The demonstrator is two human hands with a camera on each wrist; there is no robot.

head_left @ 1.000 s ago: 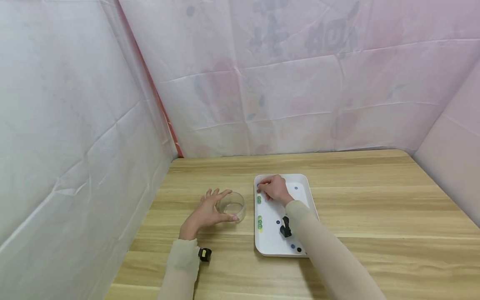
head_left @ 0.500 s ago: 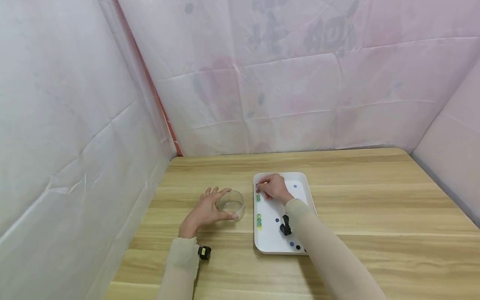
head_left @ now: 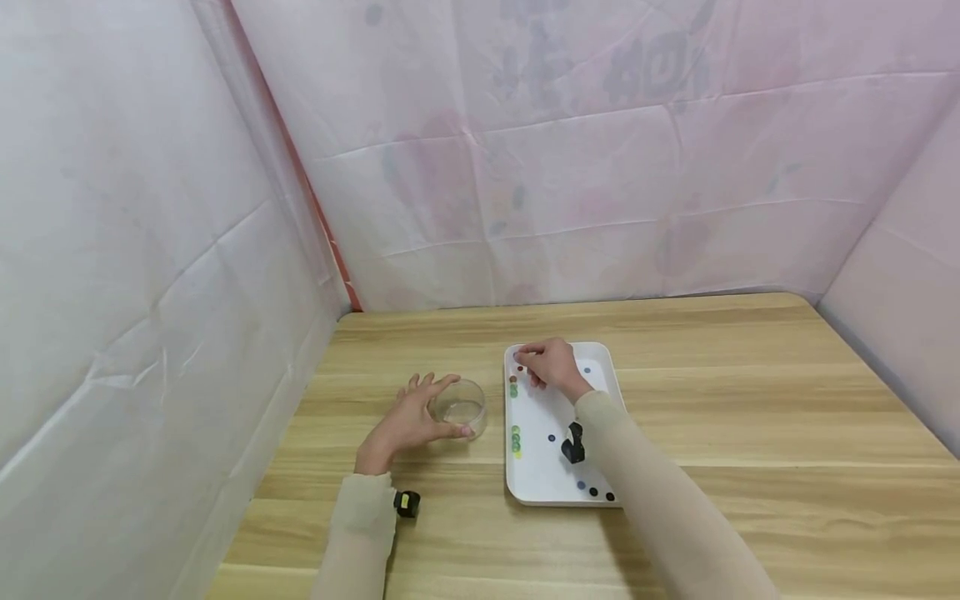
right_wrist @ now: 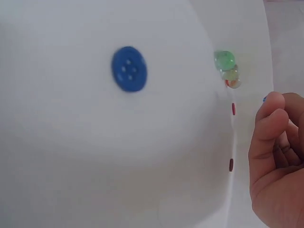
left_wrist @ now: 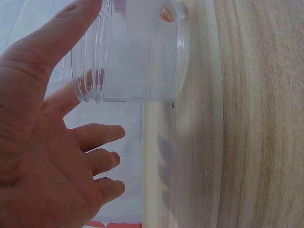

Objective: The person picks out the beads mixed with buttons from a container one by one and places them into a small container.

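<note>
So there's a clear plastic jar (head_left: pixel 462 407) sitting upright on the wooden table (head_left: pixel 735 400), just left of a white tray (head_left: pixel 603 362). The jar looks empty from the head view, and the left wrist view shows nothing obvious inside either. The left hand (head_left: pixel 408 421) rests against its left side with straight, spread fingers, the thumb (left_wrist: pixel 61 35) lying along the wall, so it's touching rather than gripping.

The tray holds the small stuff: a few green marbles (head_left: pixel 515 439) near its left edge, another green one (head_left: pixel 513 389) farther up, a blue button (right_wrist: pixel 129 68), and some dark buttons (head_left: pixel 592 491) near the front corner. The right hand (head_left: pixel 550 364) is at the tray's far left corner with fingers curled in. Something small and blue peeks out by a fingertip (right_wrist: pixel 270 102), but I can't tell if it's pinched.
</note>
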